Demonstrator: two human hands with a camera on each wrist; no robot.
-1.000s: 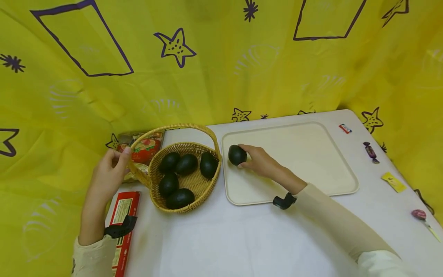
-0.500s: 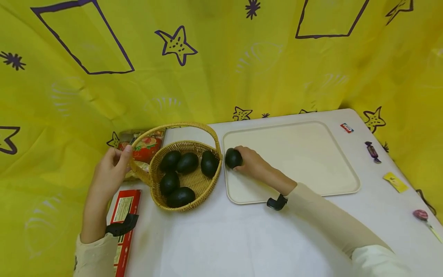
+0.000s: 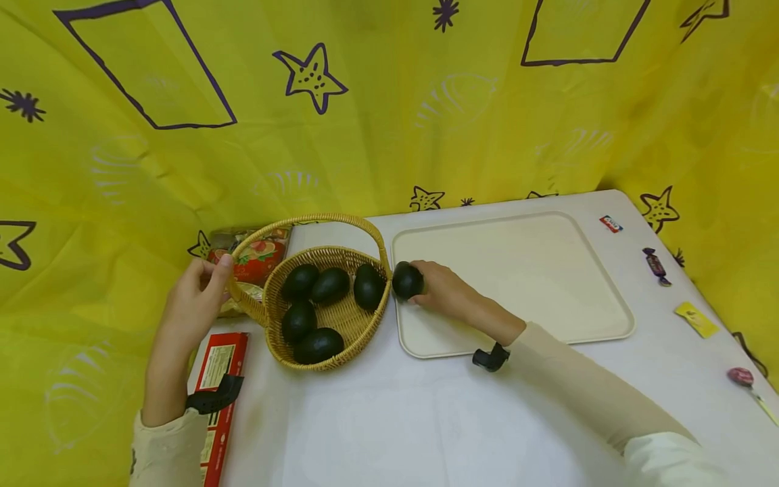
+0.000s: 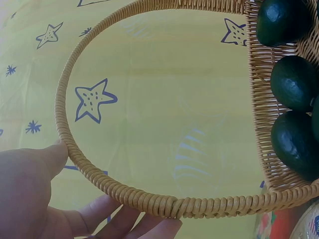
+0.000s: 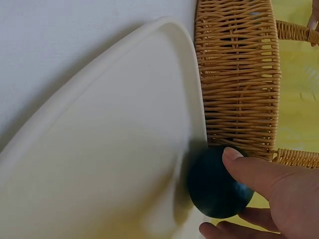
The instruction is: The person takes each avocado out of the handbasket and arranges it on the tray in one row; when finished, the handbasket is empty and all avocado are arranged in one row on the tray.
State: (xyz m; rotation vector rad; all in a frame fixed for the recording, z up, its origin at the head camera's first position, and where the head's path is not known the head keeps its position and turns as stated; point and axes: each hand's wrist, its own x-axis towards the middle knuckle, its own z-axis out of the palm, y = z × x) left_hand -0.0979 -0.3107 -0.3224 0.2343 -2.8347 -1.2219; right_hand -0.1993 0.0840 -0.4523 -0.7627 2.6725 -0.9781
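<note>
A wicker basket (image 3: 342, 319) with several dark green avocados in it stands left of the middle of the table. My left hand (image 3: 193, 297) holds the left side of its arched handle (image 4: 149, 201), thumb on one side and fingers on the other. My right hand (image 3: 447, 291) grips another dark avocado (image 3: 406, 281) between thumb and fingers. That avocado is at the left edge of the cream tray (image 3: 511, 277), close beside the basket's right side. In the right wrist view the avocado (image 5: 217, 186) overlaps the tray's rim; whether it touches the tray is unclear.
Behind my left hand lie red food packages (image 3: 258, 264), and a red box (image 3: 219, 399) is under the left forearm. Along the right table edge are small sweets (image 3: 656, 266) and a lollipop (image 3: 740, 377). A yellow patterned cloth (image 3: 377, 135) hangs behind the table.
My right hand has carried the avocado a little left across the tray, from inside its rim to its left edge. My left hand stays on the basket handle.
</note>
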